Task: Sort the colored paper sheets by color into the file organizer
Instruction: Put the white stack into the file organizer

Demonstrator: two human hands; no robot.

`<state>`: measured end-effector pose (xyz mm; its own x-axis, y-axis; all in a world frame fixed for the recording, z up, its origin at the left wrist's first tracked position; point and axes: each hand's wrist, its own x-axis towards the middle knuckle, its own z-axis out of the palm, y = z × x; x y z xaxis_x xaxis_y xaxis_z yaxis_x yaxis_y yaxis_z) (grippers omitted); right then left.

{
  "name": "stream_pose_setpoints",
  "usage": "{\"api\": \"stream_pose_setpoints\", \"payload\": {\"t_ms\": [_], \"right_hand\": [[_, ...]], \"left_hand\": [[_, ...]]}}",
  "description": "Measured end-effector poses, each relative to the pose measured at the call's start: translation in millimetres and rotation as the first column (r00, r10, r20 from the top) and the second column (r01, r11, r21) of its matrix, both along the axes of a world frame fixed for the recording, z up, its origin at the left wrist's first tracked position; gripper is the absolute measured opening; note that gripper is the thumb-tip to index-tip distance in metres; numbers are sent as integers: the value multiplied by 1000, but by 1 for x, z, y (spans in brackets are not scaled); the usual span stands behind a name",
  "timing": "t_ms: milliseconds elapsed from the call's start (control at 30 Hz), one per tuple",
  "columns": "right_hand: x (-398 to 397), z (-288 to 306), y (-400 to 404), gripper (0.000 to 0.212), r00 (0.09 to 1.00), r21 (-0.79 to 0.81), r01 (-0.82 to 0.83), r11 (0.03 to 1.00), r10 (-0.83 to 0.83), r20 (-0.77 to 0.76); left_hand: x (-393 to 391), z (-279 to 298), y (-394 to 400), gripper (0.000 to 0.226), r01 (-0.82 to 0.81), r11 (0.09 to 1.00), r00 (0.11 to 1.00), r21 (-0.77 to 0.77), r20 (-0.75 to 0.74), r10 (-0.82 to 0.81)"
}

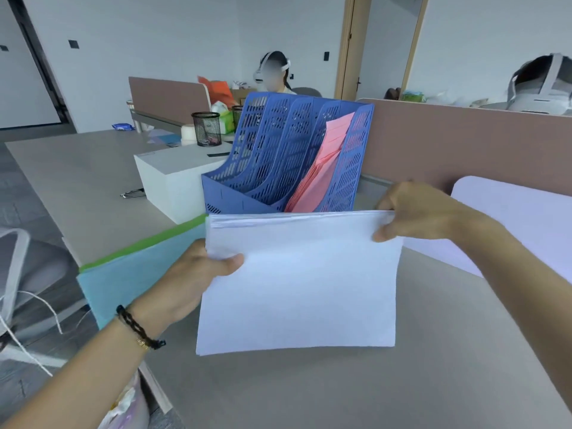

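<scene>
**White stack up, three slots still empty**

So, the thick stack of white paper sheets [297, 283] is held up off the pale grey desk [402, 382], just in front of the blue perforated plastic file organizer [278, 156]. The left hand [185, 283] grips the stack's left edge with the thumb lying across the front, and the right hand [414, 212] pinches the top right corner, fingers curled over the edge.

The organizer has four slots. Only the rightmost one holds anything, a bundle of pink paper sheets [325, 168]. The other three look empty from here.

Left of the stack, a light blue pile of paper [130, 283] lies on top of a green one [139, 246], overhanging the desk edge. On the right lies a pale lilac sheet pile [510, 224].

What could go wrong, I reckon: the top edges look slightly fanned, so loose sheets might catch on a divider going in, or slide out from the corner pinch. Also easy to drop it in with the pink ones, since that slot is nearest the right hand. And the left elbow could nudge the overhanging blue pile off the desk.
</scene>
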<state>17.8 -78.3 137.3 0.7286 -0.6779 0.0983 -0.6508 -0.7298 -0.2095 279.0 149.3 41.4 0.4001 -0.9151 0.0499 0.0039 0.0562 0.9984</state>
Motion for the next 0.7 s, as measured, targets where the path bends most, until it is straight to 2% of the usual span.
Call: {"api": "stream_pose_setpoints", "payload": {"t_ms": [33, 67, 100, 133, 167, 233, 333, 467, 600, 700], "right_hand": [[-13, -9, -6, 17, 983, 180, -7, 984, -27, 182], [-22, -21, -7, 17, 914, 422, -96, 902, -88, 396], [-27, -34, -4, 20, 806, 608, -241, 756, -193, 560], [-29, -48, -2, 27, 704, 695, -361, 622, -308, 640], [-27, -60, 1, 33, 633, 704, -435, 561, -366, 683], [-19, -70, 3, 40, 539, 651, -465, 600, -392, 746], [-21, -72, 0, 50, 450, 561, -463, 687, -363, 816], [-25, -104, 7, 52, 493, 594, -452, 665, -369, 788], [-26, -104, 0, 50, 479, 596, -469, 652, -380, 791], [-25, -114, -2, 46, 491, 611, -457, 646, -390, 779]], "left_hand": [[4, -7, 2, 43, -14, 1000, 998, -7, -57, 13], [6, -14, 4, 47, -15, 1000, 995, -17, -103, 14], [5, -18, 4, 54, -10, 1000, 991, -29, -137, 6], [3, -19, 2, 62, 0, 999, 989, -49, -150, -8], [1, -18, -1, 63, 1, 998, 989, -68, -144, -11], [-3, -11, -9, 46, -10, 994, 994, -111, -106, -2], [-9, -11, -16, 51, -28, 989, 999, -143, -43, 22], [-23, -38, -17, 49, -85, 992, 993, -95, -86, 77], [-19, -40, -23, 37, -96, 982, 990, -163, -117, 77], [-22, -42, -27, 41, -99, 988, 987, -119, -138, 82]]}}
